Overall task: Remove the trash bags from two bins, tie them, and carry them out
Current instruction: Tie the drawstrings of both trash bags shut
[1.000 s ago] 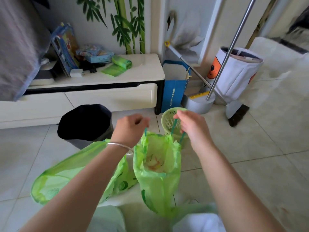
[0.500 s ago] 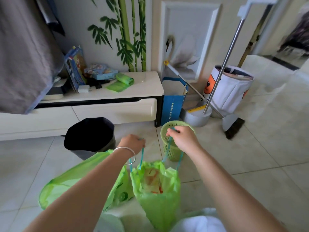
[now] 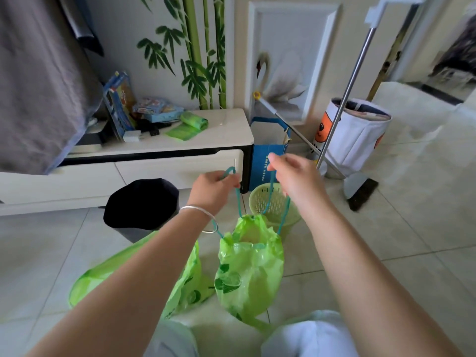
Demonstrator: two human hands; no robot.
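A small green trash bag (image 3: 248,266) hangs in front of me from its teal drawstrings (image 3: 238,199), its mouth gathered nearly closed. My left hand (image 3: 215,188) grips one drawstring loop and my right hand (image 3: 291,176) pinches the other, both pulled up and apart above the bag. A second, larger green bag (image 3: 185,289) lies on the floor under my left forearm, mouth open to the left. Behind the bag stands a small green mesh bin (image 3: 274,202). A dark bin (image 3: 141,204) stands to the left.
A white low cabinet (image 3: 224,148) with a roll of green bags (image 3: 194,119) runs along the wall. A blue paper bag (image 3: 268,158), a broom with dustpan (image 3: 345,119) and a white fabric basket (image 3: 358,135) stand at the right. Tiled floor all around.
Both hands have risen and pulled the drawstrings longer; the bag's mouth has cinched from open to nearly closed, and the bag hangs lower below the hands.
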